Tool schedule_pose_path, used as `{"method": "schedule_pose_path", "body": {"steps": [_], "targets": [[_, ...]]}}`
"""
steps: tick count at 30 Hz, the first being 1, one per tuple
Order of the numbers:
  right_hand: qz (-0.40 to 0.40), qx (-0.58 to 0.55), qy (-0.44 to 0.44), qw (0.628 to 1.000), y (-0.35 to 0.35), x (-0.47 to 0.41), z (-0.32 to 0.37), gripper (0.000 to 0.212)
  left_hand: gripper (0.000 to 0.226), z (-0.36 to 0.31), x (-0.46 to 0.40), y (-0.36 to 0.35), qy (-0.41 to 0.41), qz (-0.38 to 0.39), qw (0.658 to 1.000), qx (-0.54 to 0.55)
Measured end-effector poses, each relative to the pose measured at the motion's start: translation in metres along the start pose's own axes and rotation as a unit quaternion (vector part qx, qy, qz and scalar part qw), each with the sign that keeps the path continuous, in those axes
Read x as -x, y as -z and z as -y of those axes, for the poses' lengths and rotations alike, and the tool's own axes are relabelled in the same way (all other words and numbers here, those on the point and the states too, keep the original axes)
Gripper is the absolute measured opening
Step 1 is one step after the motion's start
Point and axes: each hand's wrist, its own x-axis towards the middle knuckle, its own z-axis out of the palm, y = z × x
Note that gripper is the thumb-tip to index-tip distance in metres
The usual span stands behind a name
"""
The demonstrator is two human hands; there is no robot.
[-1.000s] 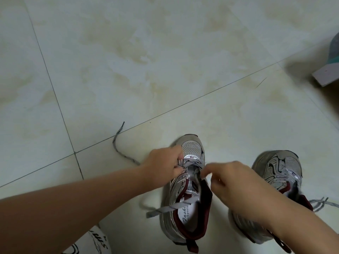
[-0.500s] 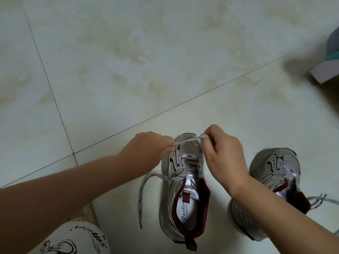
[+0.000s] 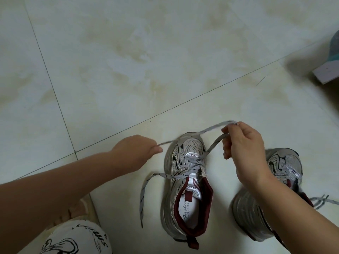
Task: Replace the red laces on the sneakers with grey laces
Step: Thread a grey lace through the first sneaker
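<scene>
A silver sneaker (image 3: 185, 189) with a dark red collar stands on the floor, toe pointing away from me. A grey lace (image 3: 211, 129) is threaded through its lower eyelets. My left hand (image 3: 135, 153) pinches one part of this lace just left of the toe. My right hand (image 3: 242, 143) holds the lace's loop raised above and right of the toe. The lace's other end (image 3: 145, 191) trails on the floor left of the shoe. A second silver sneaker (image 3: 278, 182) stands to the right, partly hidden by my right forearm, with a grey lace (image 3: 324, 200) lying beside it.
The floor is pale tile (image 3: 165, 61) with dark grout lines. A grey and teal object (image 3: 330, 65) lies at the right edge. My knee in white printed cloth (image 3: 73, 237) shows at the bottom left.
My hands have moved apart. The right hand rose up and to the right, drawing the grey lace out through the eyelets; the left hand slid left, holding the strand taut.
</scene>
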Motion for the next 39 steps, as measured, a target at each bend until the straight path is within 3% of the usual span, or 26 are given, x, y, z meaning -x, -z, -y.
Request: {"method": "schedule_pose_path", "body": {"steps": [2, 4, 5, 7, 9, 14, 17, 25, 34, 37, 39], "targets": [[0.062, 0.075, -0.038, 0.995, -0.003, -0.001, 0.002, 0.006, 0.04, -0.011, -0.002, 0.0, 0.057, -0.002, 0.97, 0.236], [0.092, 0.17, -0.04, 0.98, -0.006, 0.003, -0.001, 0.038, 0.035, -0.024, -0.005, 0.002, 0.116, 0.049, 0.878, 0.462], [0.085, 0.208, -0.02, 0.974, -0.008, 0.006, -0.003, 0.05, 0.03, -0.029, -0.006, 0.002, 0.13, 0.08, 0.841, 0.518], [0.065, 0.258, 0.033, 0.963, -0.011, 0.014, -0.009, 0.061, 0.023, -0.036, -0.007, 0.001, 0.13, 0.112, 0.814, 0.554], [0.073, 0.296, 0.074, 0.949, -0.013, 0.019, -0.018, 0.057, 0.022, -0.041, -0.007, -0.004, 0.113, 0.116, 0.815, 0.557], [0.141, 0.407, 0.146, 0.891, -0.017, 0.025, -0.033, 0.009, 0.023, -0.041, -0.007, -0.017, 0.08, 0.075, 0.831, 0.545], [0.171, 0.455, 0.148, 0.861, -0.02, 0.025, -0.042, 0.012, 0.03, -0.043, -0.008, -0.021, 0.076, 0.005, 0.846, 0.528], [0.156, 0.443, 0.146, 0.871, -0.025, 0.022, -0.045, 0.008, 0.033, -0.047, -0.012, -0.029, 0.058, -0.021, 0.917, 0.394], [0.155, 0.44, 0.14, 0.873, -0.024, 0.022, -0.046, 0.009, 0.023, -0.047, -0.014, -0.035, 0.072, -0.019, 0.898, 0.433], [0.156, 0.435, 0.146, 0.875, -0.025, 0.023, -0.047, 0.01, 0.013, -0.048, -0.015, -0.032, 0.048, -0.034, 0.921, 0.385], [0.155, 0.43, 0.145, 0.878, -0.025, 0.023, -0.047, 0.011, 0.018, -0.051, -0.015, -0.029, 0.04, -0.041, 0.933, 0.355]]}}
